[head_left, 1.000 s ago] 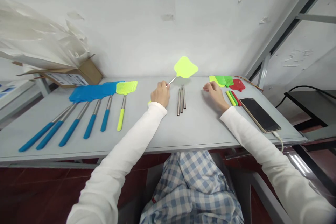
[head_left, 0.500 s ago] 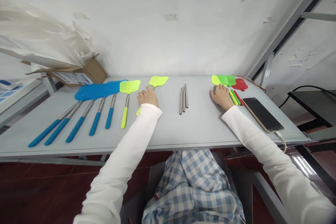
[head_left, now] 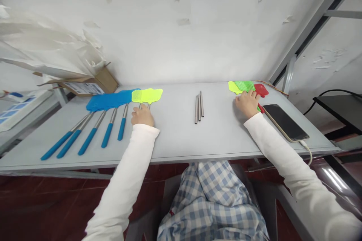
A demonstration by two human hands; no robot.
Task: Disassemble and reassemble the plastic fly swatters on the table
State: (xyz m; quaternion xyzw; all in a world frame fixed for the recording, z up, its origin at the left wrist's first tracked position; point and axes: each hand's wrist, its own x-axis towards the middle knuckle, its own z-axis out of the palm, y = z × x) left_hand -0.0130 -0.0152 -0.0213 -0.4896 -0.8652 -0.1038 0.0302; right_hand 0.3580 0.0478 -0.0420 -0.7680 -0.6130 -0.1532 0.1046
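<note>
My left hand [head_left: 143,115] is closed around the metal shaft of a yellow-green fly swatter, whose head [head_left: 153,95] overlaps a second yellow-green swatter head [head_left: 137,96]. Their handles are hidden under the hand and sleeve. To the left lie several blue fly swatters [head_left: 109,101] with telescopic shafts and blue grips. On the right, my right hand [head_left: 247,104] rests with curled fingers over short coloured grips; only ends of a red grip [head_left: 261,109] and a green one show. Just beyond it are loose swatter heads: yellow [head_left: 233,86], green [head_left: 245,85] and red [head_left: 261,90].
Three metal rods [head_left: 199,108] lie mid-table between my hands. A smartphone [head_left: 285,122] with a white cable lies at the right. At the back left stands an open cardboard box [head_left: 93,83] beside plastic wrapping [head_left: 51,47]. A white wall [head_left: 181,52] rises behind the table.
My left hand has slid left with the yellow-green swatter, bringing its head against the other yellow-green one. My right hand has shifted slightly right, from beside the short grips to over them.
</note>
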